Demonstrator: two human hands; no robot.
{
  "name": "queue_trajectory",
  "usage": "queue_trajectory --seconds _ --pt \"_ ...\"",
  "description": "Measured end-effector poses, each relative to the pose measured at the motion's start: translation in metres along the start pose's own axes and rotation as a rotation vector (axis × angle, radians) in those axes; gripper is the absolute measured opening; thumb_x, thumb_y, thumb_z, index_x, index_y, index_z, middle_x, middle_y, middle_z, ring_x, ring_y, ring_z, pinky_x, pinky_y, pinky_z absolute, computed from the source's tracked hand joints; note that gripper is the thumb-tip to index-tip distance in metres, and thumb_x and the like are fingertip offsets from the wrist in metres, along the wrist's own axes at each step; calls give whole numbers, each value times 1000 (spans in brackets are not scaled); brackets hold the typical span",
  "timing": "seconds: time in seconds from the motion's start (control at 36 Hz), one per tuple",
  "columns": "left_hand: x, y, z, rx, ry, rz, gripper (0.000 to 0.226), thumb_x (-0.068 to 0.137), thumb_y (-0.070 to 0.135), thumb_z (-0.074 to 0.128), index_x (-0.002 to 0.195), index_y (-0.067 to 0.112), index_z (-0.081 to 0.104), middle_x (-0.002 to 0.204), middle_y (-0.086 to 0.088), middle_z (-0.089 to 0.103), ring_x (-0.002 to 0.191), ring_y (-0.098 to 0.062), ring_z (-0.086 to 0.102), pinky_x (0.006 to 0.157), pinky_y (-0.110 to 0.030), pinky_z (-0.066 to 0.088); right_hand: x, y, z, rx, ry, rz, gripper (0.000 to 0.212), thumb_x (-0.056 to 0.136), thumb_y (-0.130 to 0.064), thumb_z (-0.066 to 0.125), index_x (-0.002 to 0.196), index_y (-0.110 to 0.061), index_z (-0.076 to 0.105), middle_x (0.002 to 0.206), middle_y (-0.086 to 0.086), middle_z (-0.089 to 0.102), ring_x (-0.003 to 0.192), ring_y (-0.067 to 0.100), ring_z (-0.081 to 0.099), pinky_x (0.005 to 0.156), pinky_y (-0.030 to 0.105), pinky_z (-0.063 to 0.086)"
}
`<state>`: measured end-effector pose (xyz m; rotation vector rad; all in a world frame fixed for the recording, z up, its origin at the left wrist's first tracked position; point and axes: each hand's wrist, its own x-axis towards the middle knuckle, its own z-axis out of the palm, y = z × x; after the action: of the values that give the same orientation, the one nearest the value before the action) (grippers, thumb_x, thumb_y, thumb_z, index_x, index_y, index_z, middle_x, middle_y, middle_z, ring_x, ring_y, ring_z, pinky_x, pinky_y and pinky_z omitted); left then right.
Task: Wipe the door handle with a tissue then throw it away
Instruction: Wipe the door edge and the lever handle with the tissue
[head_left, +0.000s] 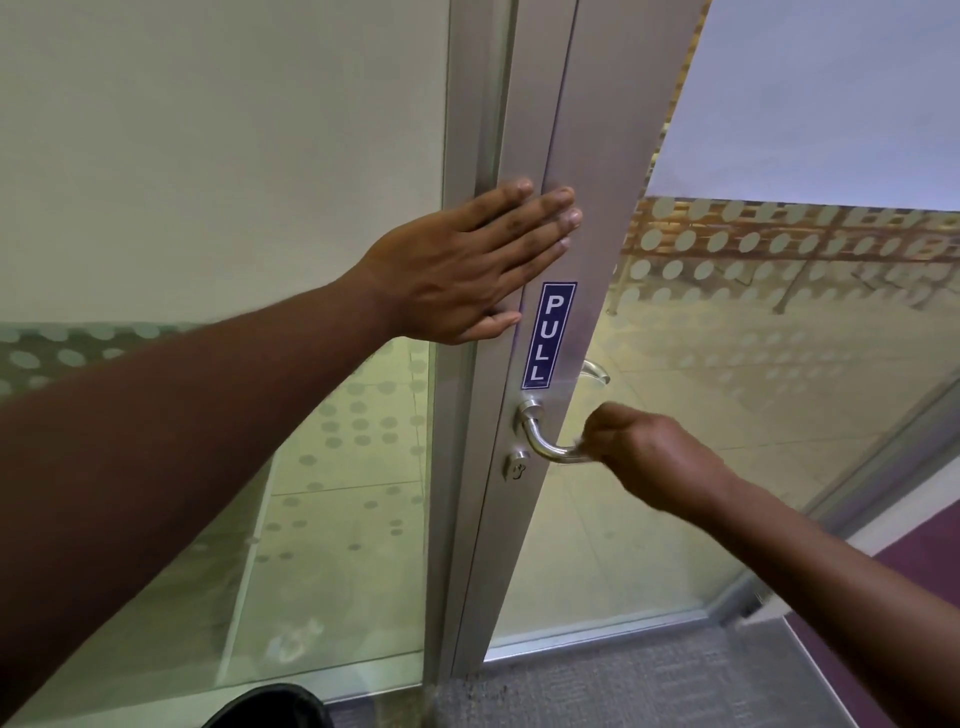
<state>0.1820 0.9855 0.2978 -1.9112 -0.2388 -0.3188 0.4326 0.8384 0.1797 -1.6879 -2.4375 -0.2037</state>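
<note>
The tall grey aluminium-framed glass door (587, 156) fills the middle of the view, its frosted-dot pane running off toward three o'clock. The left hand (457, 270) lies flat and open against the door stile at about eleven o'clock from the lock, fingers spread, holding nothing. Below it hangs the narrow blue PULL sticker (548, 335). At five o'clock from the sticker, the right hand (644, 452) is closed in a fist around the free end of the curved brushed-steel lever handle (543, 441). A pale scrap at the knuckles is probably the white tissue (579, 442), though blur hides most of it. To wipe well, I would keep the door braced and draw the tissue along the lever toward the rose, wrapping the underside too.
</note>
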Motion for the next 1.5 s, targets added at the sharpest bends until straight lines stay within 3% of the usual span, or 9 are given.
queue_trajectory --seconds 0.19,0.44,0.58,0.67,0.81,0.92,1.22,1.33,1.5 --pt "0 1 -2 6 -15 -4 79 108 53 4 163 -3 8 169 -27 9 158 -41 9 130 -50 13 35 -8 -3 306 23 181 24 90 -17 72 113 -16 75 112 1 72 97 14 67 87 27 55" --pt "1 0 -2 9 -6 -3 79 107 53 0 163 -3 6 170 -26 7 158 -40 9 130 -50 13 31 -15 19 38 -104 -19 25 95 -19 65 119 -18 71 112 1 65 102 19 65 86 32 56" --pt "0 1 -2 -12 2 -6 79 108 53 3 163 -3 7 170 -26 7 158 -40 9 129 -50 11 18 -11 12 -185 -78 -145 28 93 -15 65 117 -31 70 104 -7 66 100 21 62 97 42 43" --pt "1 1 -3 -12 13 -7 78 108 53 6 163 -3 8 170 -26 9 158 -40 10 129 -50 10 7 1 6 -218 37 -121 24 85 -16 76 103 -30 77 94 -9 73 83 18 63 77 35 43" --pt "1 1 -1 -13 32 -12 78 108 51 8 163 -4 9 170 -27 9 158 -40 9 130 -50 9 -28 34 24 457 388 487 9 90 -18 72 94 -24 78 86 -10 72 77 -1 64 70 11 44" --pt "-1 1 -1 -22 37 -24 77 109 51 10 162 -5 9 169 -27 9 158 -40 9 130 -50 8 -40 42 56 1037 514 840 14 94 -14 67 104 -11 76 82 3 72 75 13 65 79 28 56" --pt "1 2 -3 -8 18 -19 78 109 52 11 162 -5 10 169 -28 8 158 -41 8 129 -52 13 -18 -5 89 1965 954 1055 20 94 9 56 112 6 64 94 10 73 83 15 72 72 22 60" --pt "0 2 -2 -12 33 -23 78 109 52 12 162 -5 10 169 -27 9 158 -41 9 130 -52 11 -11 -28 91 2131 914 996 18 98 9 47 94 3 63 100 15 73 91 18 75 85 28 60" --pt "1 2 -1 -40 37 -27 77 109 51 14 162 -5 10 169 -27 10 158 -41 9 130 -52 10 3 -66 94 2281 762 934 27 96 11 44 105 2 68 114 11 74 100 18 68 93 27 55"
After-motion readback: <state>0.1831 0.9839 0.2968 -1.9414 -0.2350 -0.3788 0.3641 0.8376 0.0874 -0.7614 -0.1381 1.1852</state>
